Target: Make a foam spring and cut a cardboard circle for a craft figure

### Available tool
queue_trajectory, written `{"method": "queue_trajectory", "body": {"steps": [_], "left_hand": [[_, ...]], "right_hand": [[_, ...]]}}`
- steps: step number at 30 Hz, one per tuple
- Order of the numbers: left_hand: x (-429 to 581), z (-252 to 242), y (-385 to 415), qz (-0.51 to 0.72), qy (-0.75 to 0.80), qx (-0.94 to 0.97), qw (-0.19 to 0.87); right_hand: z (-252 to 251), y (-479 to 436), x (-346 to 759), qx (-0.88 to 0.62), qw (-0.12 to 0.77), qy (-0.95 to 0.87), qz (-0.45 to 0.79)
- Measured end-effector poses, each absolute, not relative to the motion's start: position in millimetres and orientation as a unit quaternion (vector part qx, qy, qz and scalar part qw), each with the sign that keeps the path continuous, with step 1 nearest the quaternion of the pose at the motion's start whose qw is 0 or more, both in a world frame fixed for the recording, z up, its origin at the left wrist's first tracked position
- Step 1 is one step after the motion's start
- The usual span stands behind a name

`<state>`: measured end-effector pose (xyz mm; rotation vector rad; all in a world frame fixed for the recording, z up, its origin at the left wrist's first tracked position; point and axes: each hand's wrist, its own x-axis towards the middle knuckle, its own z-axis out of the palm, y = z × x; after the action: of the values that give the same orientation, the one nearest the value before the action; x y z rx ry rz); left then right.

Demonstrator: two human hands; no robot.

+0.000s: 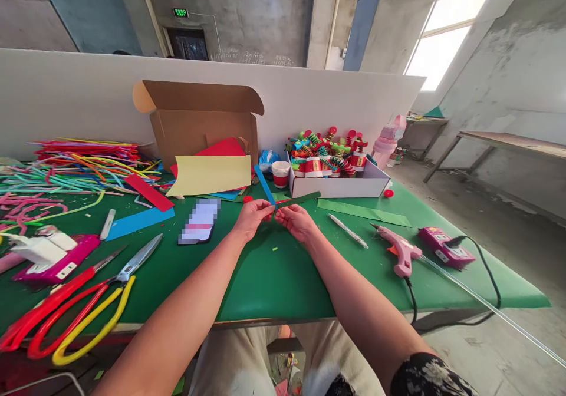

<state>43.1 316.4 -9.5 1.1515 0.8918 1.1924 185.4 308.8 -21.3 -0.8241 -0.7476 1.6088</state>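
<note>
Green strip [297, 200]: just over table [274, 278], tilted up rightward
Left hand [251, 218]: pinching strip end
Right hand [297, 223]: pinching strip beside it

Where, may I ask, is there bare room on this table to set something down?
Free: the green table between right forearm and pink plastic glue gun, and between both arms. Crowded: left side, with yellow-handled scissors and coloured pipe cleaners.
</note>
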Motion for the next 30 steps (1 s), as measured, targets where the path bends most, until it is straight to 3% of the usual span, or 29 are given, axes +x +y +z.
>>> {"method": "queue_trajectory", "body": {"steps": [20,30], "left_hand": [[42.1,-18.2,320.9,0.528,0.374,0.464,0.605],[45.6,-16.5,315.3,0.486,0.353,0.49,0.632]], "right_hand": [[-20.3,305.4,182.4,-0.376,0.575,-0.413,0.598],[-18.2,305.9,182.2,-0.369,0.609,-0.367,0.599]]}}
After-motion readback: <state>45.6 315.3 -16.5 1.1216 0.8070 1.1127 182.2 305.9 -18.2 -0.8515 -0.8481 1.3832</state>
